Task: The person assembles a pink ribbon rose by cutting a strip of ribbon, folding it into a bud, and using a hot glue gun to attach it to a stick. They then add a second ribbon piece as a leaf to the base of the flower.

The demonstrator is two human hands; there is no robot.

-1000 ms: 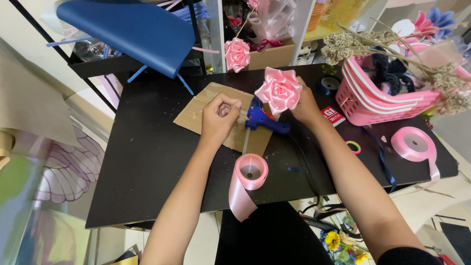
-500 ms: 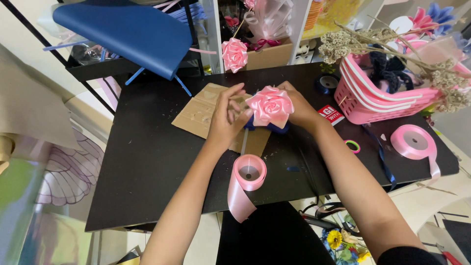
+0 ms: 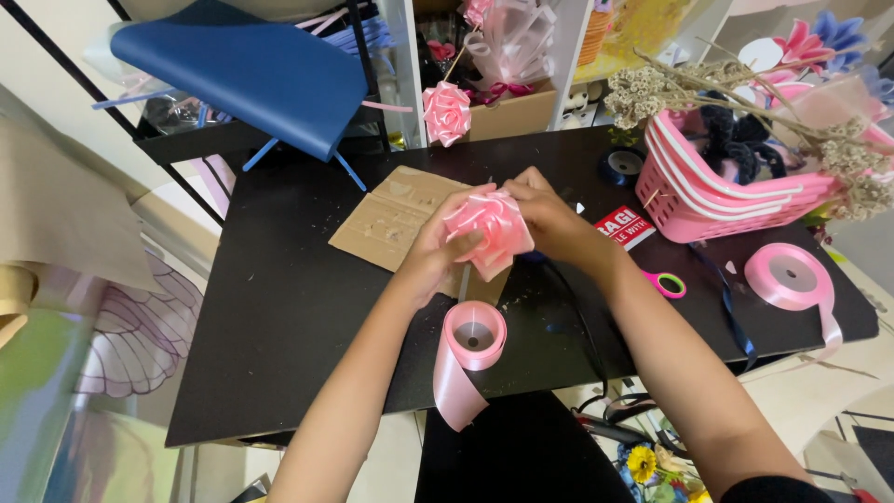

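Head view: both hands meet over the middle of the black counter [image 3: 279,335], w/ a pink ribbon rose [image 3: 491,230] held between them, just above the cardboard sheet [image 3: 391,219]. Left hand [image 3: 436,253] cups the flower from the left side, fingers curled and pinching its outer petals; right hand [image 3: 549,216] grips from the far/right side, fingers pressed onto the bloom's top and back. A thin stick [image 3: 463,279] seems to run down from under the rose, but its join w/ the flower is hidden. Directly below, near the counter's front edge, lies a pink ribbon roll [image 3: 473,337], loose tail hanging over the edge. Another pink roll [image 3: 790,277] sits at the right edge, small scissors [image 3: 666,283] btwn; pink basket [image 3: 717,191] at the back right corner. Risks, as I judge: squeezing too hard could crease or flatten petals; an uneven grip could let folded layers slip apart. The dangling tail could snag on a forearm and drag the roll off the counter.
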